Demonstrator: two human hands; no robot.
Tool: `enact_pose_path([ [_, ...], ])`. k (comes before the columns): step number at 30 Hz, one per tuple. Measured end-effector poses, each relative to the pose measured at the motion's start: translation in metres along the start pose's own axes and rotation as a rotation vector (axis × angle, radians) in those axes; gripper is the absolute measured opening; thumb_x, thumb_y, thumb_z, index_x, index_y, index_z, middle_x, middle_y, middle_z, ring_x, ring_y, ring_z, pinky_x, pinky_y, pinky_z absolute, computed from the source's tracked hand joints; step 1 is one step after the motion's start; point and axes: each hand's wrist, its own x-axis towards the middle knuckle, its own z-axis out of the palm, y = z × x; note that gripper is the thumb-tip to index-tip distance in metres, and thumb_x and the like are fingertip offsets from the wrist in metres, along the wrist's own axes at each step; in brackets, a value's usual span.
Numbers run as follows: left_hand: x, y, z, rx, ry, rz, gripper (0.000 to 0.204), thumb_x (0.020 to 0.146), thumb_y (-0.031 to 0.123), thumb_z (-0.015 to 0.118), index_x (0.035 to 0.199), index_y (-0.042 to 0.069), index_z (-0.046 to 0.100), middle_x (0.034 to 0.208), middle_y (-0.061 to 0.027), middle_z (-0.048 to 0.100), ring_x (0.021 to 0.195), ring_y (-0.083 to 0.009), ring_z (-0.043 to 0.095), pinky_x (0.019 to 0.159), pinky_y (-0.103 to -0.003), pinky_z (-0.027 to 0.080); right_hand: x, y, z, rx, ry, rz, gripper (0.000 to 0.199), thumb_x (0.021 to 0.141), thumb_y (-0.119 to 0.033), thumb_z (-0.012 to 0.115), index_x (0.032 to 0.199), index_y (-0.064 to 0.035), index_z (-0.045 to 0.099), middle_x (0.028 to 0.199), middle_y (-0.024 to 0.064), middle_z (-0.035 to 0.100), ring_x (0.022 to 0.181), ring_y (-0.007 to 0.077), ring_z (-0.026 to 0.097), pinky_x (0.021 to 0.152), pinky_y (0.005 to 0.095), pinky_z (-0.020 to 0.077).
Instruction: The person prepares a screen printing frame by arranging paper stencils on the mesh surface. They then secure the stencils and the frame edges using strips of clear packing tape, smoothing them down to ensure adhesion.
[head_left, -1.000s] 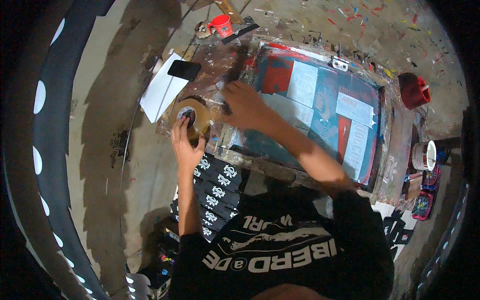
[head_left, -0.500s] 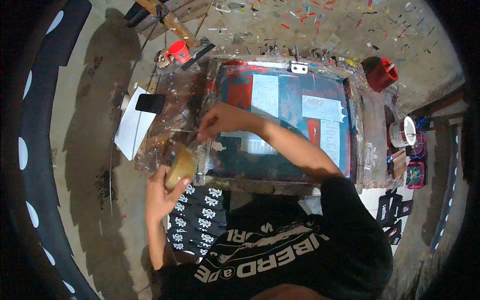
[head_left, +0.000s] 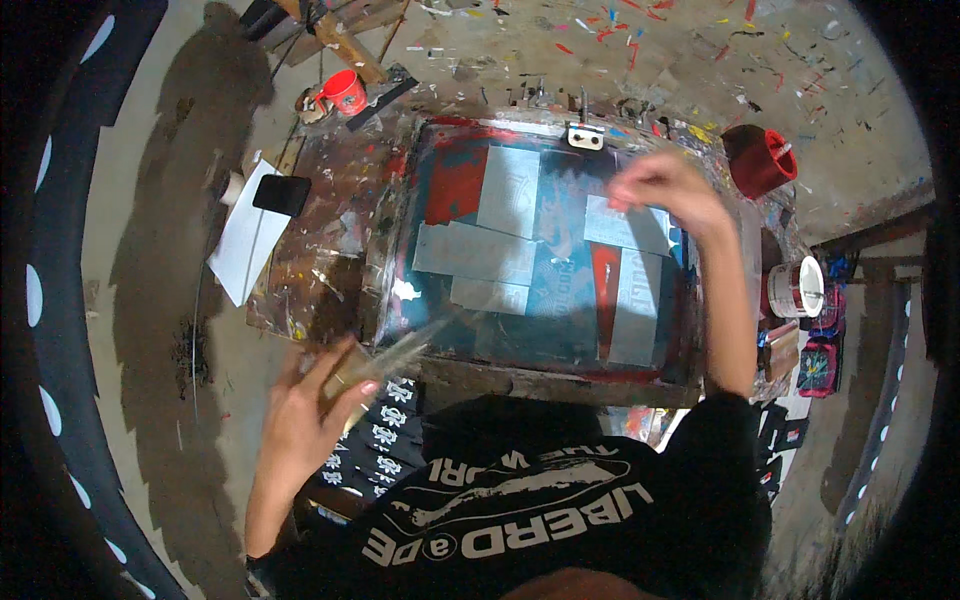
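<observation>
We list, around the work: one paint-stained tabletop (head_left: 335, 180); on it, one framed screen (head_left: 545, 350), blue-green with red patches, bearing five pale rectangular pieces, three at left and two at right; one metal hinge (head_left: 586, 136) at its far edge. At the far left corner we count one red mug (head_left: 348, 93) and one dark flat bar (head_left: 383, 103) just beside it; at the left edge, one white sheet (head_left: 243, 245) with one dark phone (head_left: 281, 195) on it. At the right we enter one red container (head_left: 758, 165) and one white tub (head_left: 797, 288). Two hands: our left hand (head_left: 305, 410), at the near left corner, clamps its fingers around one tape roll (head_left: 342, 383), hiding much of it; one clear strip (head_left: 405, 352) runs from the roll over the screen. Our right hand (head_left: 675, 195), blurred, hangs bent at the wrist above the upper right pale piece, forearm crossing the screen's right edge, fingers curled; whether they grip the strip's end we cannot tell.
</observation>
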Motion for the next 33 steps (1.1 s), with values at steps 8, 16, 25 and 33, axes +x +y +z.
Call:
enact_pose_path([
  [8,-0.043,0.014,-0.077,0.161,0.253,0.786,0.026,0.075,0.027,0.081,0.095,0.010,0.077,0.094,-0.0151,0.068,0.078,-0.0317,0.070,0.064,-0.038,0.056,-0.245,-0.006,0.003,-0.054,0.497,-0.678,0.021,0.081,-0.019,0.076,0.072,-0.0096,0.060,0.074,0.0014,0.052,0.068,0.0124,0.048,0.059,0.0307,0.0394],
  [16,-0.026,0.021,-0.075,0.261,0.357,1.142,0.022,0.076,0.023,0.080,0.094,0.010,0.078,0.095,-0.0161,0.069,0.080,-0.0317,0.070,0.064,-0.038,0.056,-0.348,-0.011,0.021,0.016,0.608,-0.879,0.025,0.071,-0.024,0.088,0.077,-0.0222,0.063,0.070,-0.0057,0.041,0.063,0.0141,0.038,0.055,0.0267,0.0330],
  [25,-0.016,0.028,-0.065,0.258,0.518,1.211,0.017,0.078,0.018,0.080,0.093,0.010,0.078,0.096,-0.0172,0.070,0.081,-0.0316,0.071,0.063,-0.037,0.056,-0.307,0.137,0.044,-0.160,0.992,-0.337,0.023,0.076,-0.014,0.083,0.086,-0.0044,0.064,0.086,0.0038,0.062,0.080,0.0134,0.057,0.070,0.0320,0.0495],
  [33,-0.002,-0.056,-0.017,0.208,0.733,0.789,0.013,0.079,0.014,0.079,0.092,0.009,0.079,0.097,-0.0181,0.072,0.082,-0.0316,0.071,0.063,-0.037,0.056,-0.230,-0.040,0.045,-0.790,0.405,0.136,0.015,0.074,-0.006,0.082,0.088,-0.0072,0.078,0.078,0.0094,0.068,0.071,0.0214,0.063,0.064,0.0322,0.0462],
])
